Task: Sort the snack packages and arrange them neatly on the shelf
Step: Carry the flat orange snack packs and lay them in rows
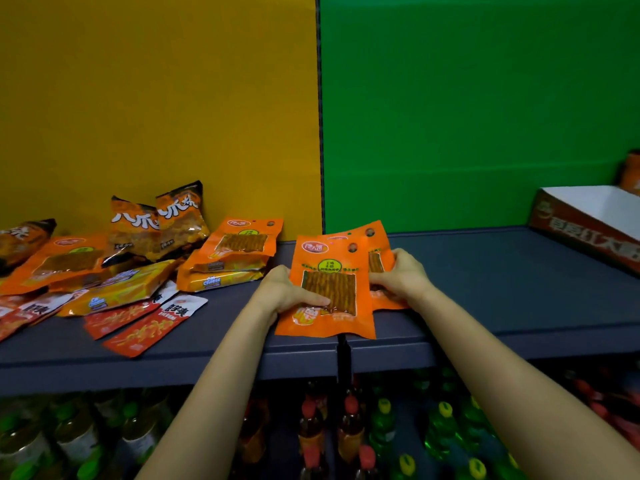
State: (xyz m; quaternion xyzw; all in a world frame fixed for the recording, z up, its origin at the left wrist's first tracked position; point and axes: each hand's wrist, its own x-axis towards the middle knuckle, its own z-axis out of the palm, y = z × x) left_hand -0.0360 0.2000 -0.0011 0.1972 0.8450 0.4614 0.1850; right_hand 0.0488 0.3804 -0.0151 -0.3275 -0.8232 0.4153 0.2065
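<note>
Both forearms reach up from 6 o'clock to the shelf [485,289]. At centre the left hand [287,289] grips the front orange packet [329,289], thumb across its window and fingers curled behind. The right hand [401,275] holds a second orange packet [375,244], fanned out behind toward 1 o'clock. The front packet's lower edge overhangs the shelf lip. A mixed snack pile [121,271] sprawls at 9 o'clock, with a matching orange packet [242,242] at its edge. Sorting looks midway, with like packets being gathered. Next, they likely need squaring edge to edge, then laying flat on bare shelf toward 3 o'clock.
</note>
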